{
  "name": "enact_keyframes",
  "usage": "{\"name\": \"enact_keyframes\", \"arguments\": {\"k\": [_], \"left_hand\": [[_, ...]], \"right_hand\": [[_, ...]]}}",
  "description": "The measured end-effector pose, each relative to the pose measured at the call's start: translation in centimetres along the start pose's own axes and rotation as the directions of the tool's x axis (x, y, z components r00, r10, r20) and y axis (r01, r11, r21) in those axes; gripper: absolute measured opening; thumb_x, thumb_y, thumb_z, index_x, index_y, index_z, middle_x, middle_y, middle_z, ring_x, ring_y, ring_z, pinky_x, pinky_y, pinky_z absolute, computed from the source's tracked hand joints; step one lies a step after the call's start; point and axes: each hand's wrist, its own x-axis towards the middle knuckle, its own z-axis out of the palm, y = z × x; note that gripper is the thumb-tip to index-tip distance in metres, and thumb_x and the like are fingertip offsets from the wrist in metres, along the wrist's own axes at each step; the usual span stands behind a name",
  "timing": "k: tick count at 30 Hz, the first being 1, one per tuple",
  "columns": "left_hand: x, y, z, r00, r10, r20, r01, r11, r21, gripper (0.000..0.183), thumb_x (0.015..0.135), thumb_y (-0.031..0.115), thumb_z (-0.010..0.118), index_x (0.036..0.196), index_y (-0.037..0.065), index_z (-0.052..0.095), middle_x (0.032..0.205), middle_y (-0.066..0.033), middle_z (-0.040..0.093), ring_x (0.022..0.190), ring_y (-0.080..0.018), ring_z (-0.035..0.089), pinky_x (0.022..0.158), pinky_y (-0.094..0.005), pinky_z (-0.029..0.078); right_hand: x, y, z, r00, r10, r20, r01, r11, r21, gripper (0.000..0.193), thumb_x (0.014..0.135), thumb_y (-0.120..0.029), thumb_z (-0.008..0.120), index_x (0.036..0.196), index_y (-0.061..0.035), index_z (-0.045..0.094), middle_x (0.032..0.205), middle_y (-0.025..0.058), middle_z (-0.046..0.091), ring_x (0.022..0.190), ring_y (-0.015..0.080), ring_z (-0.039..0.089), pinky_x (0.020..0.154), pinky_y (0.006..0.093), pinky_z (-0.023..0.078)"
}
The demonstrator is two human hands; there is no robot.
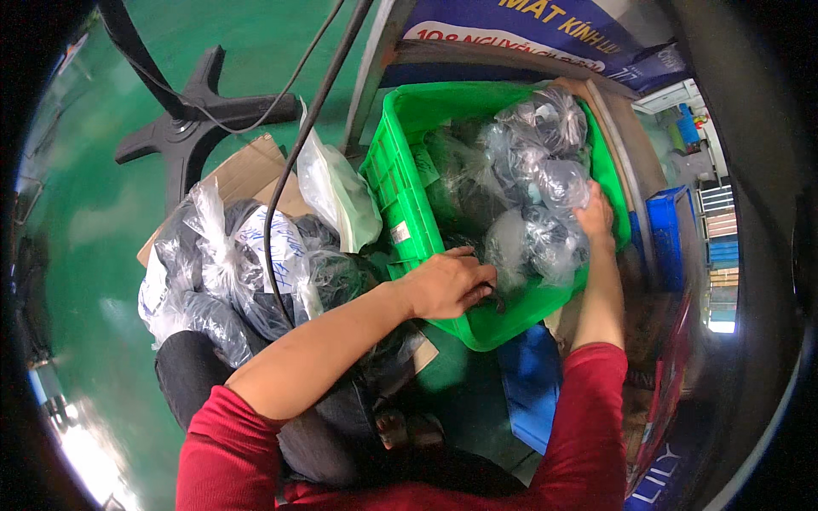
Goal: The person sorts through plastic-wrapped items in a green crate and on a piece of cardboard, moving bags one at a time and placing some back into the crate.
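Note:
A green plastic crate (400, 204) stands in front of me, holding several knotted clear plastic bags (552, 183) with dark contents. My right hand (596, 215) is inside its right wall, its fingers closed against one of the bags; some fingertips are hidden. At the crate's near left corner, my left hand (449, 281) is closed with curled fingers. Something small and dark shows beneath those fingers, but its kind is unclear. Left of the crate, a large clear bag (217, 255) full of dark bagged items lies against my leg, with handwritten white paper inside.
Flattened cardboard (256, 162) and a whitish plastic sheet (336, 196) lie beyond the large bag. A black stand base (183, 128) is on the green floor. A dark cable (294, 162) hangs across the view. Blue bins (528, 383) stand below and right of the crate.

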Motion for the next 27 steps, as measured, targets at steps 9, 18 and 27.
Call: {"name": "enact_keyframes", "arguments": {"k": [9,18,27], "left_hand": [[1.2,0.1,-0.2,0.993,-0.108,-0.04,0.103,0.987,-0.119,0.017,0.08,0.021,0.041,0.084,0.005,0.046,0.084,-0.0104,0.052,0.086,-0.0261,0.05,0.093,-0.0415,0.024],[0.6,5.3,-1.6,0.861,-0.5,0.09,-0.116,-0.365,-0.924,0.03,0.083,0.02,0.025,0.104,0.005,0.04,0.114,-0.0109,0.041,0.104,-0.022,0.039,0.091,-0.0349,0.027],[-1.8,6.8,-3.2,0.692,-0.717,0.078,-0.17,-0.267,-0.949,0.023,0.083,0.017,0.029,0.097,0.006,0.044,0.097,-0.0081,0.05,0.092,-0.0194,0.045,0.084,-0.033,0.033]], "right_hand": [[-4.6,-2.9,-8.3,0.977,0.21,-0.036,-0.157,0.824,0.544,0.041,0.052,-0.003,0.051,0.093,-0.0072,0.046,0.083,0.0147,0.054,0.076,0.026,0.052,0.067,0.0344,0.04],[-14.5,-11.4,-10.6,0.844,0.193,0.5,-0.315,-0.578,0.753,0.044,0.048,-0.008,0.045,0.091,0.0017,0.05,0.091,0.01,0.053,0.084,0.0232,0.049,0.077,0.0286,0.037],[-15.1,-14.0,-9.7,0.84,0.075,0.538,-0.428,-0.517,0.741,0.043,0.059,-0.019,0.04,0.097,0.001,0.048,0.092,0.0108,0.053,0.083,0.025,0.052,0.076,0.0342,0.041]]}}
